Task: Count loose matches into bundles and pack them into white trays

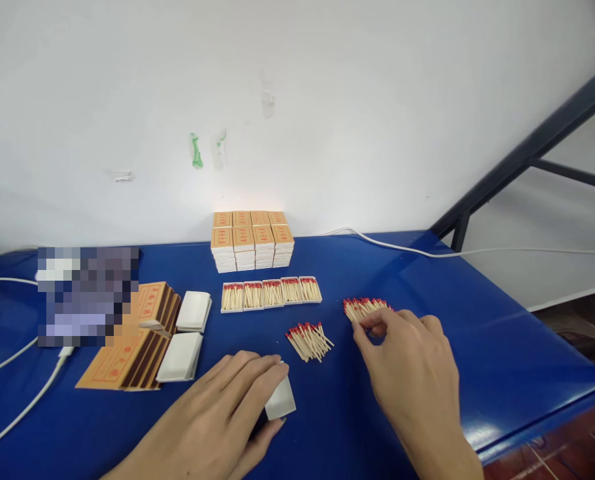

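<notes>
My left hand point(222, 407) grips a white matchbox tray point(280, 399) at the front middle of the table, fingers along its far side and thumb at its near edge. At the right, my right hand point(410, 370) has thumb and fingers pinched at the near edge of a heap of red-headed matches point(364, 308); the fingers partly hide what they hold. Between the hands lies a smaller loose pile of matches point(308, 341). Behind it, a row of several filled matchbox trays point(272, 293) stands side by side, match heads pointing to the wall.
Closed matchboxes point(252, 239) are stacked against the wall. Flattened orange matchbox sleeves point(122, 357) and two stacks of white trays point(193, 311) point(179, 357) lie left. A blurred-out device point(87, 297) with white cables point(42, 403) is beside them. A dark metal frame point(527, 150) slants at right.
</notes>
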The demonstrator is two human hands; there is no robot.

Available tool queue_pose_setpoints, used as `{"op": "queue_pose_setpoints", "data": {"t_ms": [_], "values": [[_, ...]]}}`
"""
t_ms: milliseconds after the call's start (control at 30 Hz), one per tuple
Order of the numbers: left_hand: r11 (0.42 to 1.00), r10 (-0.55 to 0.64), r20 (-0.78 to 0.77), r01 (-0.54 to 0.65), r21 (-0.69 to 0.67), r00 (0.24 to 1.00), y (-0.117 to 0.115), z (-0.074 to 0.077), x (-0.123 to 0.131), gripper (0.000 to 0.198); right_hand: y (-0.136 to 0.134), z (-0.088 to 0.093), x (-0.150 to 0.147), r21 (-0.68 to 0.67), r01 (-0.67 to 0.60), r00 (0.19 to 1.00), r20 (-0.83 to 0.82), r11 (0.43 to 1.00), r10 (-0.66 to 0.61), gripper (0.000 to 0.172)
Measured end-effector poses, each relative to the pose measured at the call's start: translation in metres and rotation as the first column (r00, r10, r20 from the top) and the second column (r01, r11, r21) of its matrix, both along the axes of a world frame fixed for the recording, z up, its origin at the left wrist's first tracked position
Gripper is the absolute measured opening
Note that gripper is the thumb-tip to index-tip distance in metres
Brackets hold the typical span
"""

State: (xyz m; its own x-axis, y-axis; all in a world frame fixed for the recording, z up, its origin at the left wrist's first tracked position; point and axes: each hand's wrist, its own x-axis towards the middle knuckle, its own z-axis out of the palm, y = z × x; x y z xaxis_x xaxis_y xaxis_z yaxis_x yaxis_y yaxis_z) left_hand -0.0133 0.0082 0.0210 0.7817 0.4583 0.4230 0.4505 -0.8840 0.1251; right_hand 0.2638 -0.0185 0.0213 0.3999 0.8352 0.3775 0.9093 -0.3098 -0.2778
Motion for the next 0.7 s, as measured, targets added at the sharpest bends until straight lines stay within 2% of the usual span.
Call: {"op": "queue_pose_setpoints", "data": {"t_ms": [167,267,333,433,533,600,700], "values": [[1.0,0.009,0.01,-0.01,0.022,1.0,0.001,0.0,0.001,0.034,-0.005,0.005,-0.022,0.073,-0.109,0.988,-0.097,0.991,0.116,0.033],[0.999,0.012,0.007,-0.012,0.044,1.0,0.002,0.001,0.002,0.034,-0.007,0.002,-0.043,-0.001,-0.097,0.994,-0.048,0.995,0.097,0.046],[0.999,0.008,0.0,-0.008,0.047,1.0,0.002,0.002,0.002,0.034,-0.005,-0.001,-0.054,-0.038,-0.088,0.996,-0.021,0.995,0.087,0.048],[0.999,-0.004,-0.001,0.004,0.032,1.0,0.001,0.004,0.001,0.032,-0.001,-0.004,-0.063,-0.064,-0.106,0.994,-0.014,0.992,0.105,0.043],[0.999,-0.006,0.001,0.006,0.035,1.0,-0.001,0.003,-0.001,0.03,0.003,-0.002,-0.063,-0.106,-0.181,0.981,-0.084,0.978,0.173,0.026],[0.999,-0.003,-0.006,0.003,0.047,1.0,-0.003,0.002,-0.002,0.029,0.004,0.003,-0.06,-0.15,-0.246,0.962,-0.156,0.958,0.222,0.015],[0.999,-0.013,-0.005,0.014,0.049,1.0,-0.003,0.001,-0.001,0.029,0.008,0.016,-0.057,-0.226,-0.329,0.935,-0.213,0.917,0.283,0.008]]}}
